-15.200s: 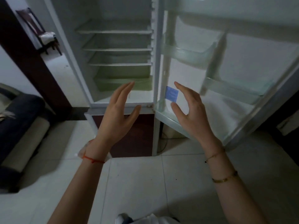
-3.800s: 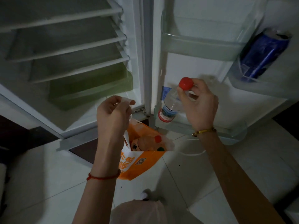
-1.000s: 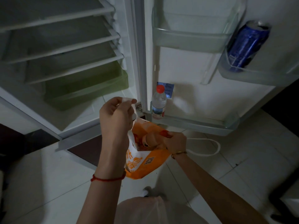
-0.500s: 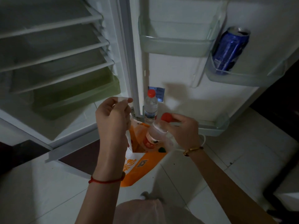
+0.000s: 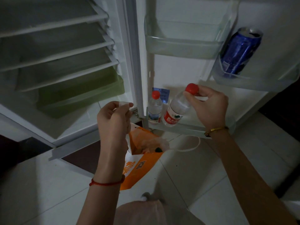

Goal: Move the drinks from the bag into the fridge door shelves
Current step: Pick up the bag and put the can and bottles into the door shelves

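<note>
My right hand (image 5: 209, 106) grips a clear water bottle (image 5: 177, 109) by its red-capped neck, tilted, its base low over the bottom door shelf (image 5: 186, 128). Another red-capped water bottle (image 5: 155, 108) stands upright at that shelf's left end. A blue can (image 5: 240, 52) leans in the small right door shelf (image 5: 253, 80). My left hand (image 5: 114, 117) pinches the white handle of the orange bag (image 5: 141, 161), which hangs open over the floor. A green cap shows inside the bag.
The fridge stands open with bare wire shelves (image 5: 56, 44) and a green drawer (image 5: 78, 93) on the left. The upper door shelf (image 5: 183, 46) holds nothing. The bag's second white handle (image 5: 191, 146) hangs loose over the pale tiled floor. My knee shows at the bottom.
My right hand has lifted the second bottle out of the bag and carried it up and right to the bottom door shelf, beside the standing bottle. My left hand still holds the bag's handle.
</note>
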Demonstrator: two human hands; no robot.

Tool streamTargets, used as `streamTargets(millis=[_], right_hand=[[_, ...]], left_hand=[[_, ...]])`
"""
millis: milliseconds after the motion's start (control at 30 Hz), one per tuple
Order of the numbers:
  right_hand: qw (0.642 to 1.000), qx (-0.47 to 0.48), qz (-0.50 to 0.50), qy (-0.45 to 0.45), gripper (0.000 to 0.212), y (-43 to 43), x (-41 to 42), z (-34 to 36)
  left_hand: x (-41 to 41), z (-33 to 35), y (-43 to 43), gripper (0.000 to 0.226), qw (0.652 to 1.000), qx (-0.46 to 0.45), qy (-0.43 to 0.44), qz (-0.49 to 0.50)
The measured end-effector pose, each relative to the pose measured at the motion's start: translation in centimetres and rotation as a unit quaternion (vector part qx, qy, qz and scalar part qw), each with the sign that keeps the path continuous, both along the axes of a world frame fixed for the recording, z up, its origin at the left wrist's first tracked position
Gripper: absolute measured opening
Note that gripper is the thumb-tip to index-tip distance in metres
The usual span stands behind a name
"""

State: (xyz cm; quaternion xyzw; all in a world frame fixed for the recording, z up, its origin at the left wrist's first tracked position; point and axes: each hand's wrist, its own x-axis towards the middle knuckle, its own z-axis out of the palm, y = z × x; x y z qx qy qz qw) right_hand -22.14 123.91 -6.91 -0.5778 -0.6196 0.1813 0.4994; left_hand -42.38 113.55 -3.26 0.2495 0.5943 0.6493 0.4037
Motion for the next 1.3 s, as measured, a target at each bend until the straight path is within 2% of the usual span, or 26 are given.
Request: streamTargets(millis=[133,333,733,1100,1233,1300], right_hand=[[0.999,0.010,0.020,-0.027,0.028,1.8,-0.9,-1.4],[0.996,-0.030,0.041,-0.069,0.030,4.3,-1.4,-4.1],[0.988,-0.098,0.064,-0.101,0.034,6.4,-2.2,-8.1],[0.982,-0.115,0.075,-0.130,0.040,6.9,-2.7,-8.6],[0.984,-0.122,0.080,-0.104,0.059,5.7,-2.0,-8.9],[0.987,-0.124,0.053,-0.084,0.054,4.4,-1.3,-9.1]], left_hand=[[-0.3,0.0,0.3,0.009,1.000,-0.008,0.017,-0.004],[-0.3,-0.4,1.2,0.022,1.000,-0.008,0.023,-0.011],[0.2,-0.8,2.2,0.023,0.999,-0.013,0.025,-0.032],[0.7,-0.5,1.9,0.021,0.999,-0.002,0.021,-0.047],[0.9,-0.2,1.5,0.032,0.998,0.014,0.012,-0.054],[1.1,-0.1,1.3,0.031,0.998,0.017,0.014,-0.055]])
